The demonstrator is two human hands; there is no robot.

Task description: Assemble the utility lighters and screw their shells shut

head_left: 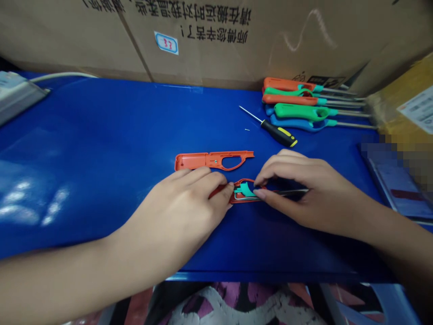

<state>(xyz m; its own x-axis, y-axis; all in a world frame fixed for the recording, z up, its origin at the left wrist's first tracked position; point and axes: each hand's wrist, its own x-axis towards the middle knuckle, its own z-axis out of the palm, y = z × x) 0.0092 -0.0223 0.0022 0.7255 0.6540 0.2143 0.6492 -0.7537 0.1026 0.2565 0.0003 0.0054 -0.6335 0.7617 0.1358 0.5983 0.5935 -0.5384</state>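
Note:
An orange lighter half-shell with a teal trigger (244,191) lies on the blue table (101,149), a metal tube sticking out to its right. My left hand (182,212) rests palm down on the shell's left end, fingers together pressing it. My right hand (297,189) pinches the trigger area and the tube between thumb and fingers. A second, empty orange half-shell (213,160) lies just beyond, untouched.
A black-and-yellow screwdriver (270,128) lies behind my right hand. Several finished long-nosed lighters (301,106) in orange, green and blue are stacked at the back right. Cardboard boxes (219,36) wall the rear. A grey device (16,92) sits far left.

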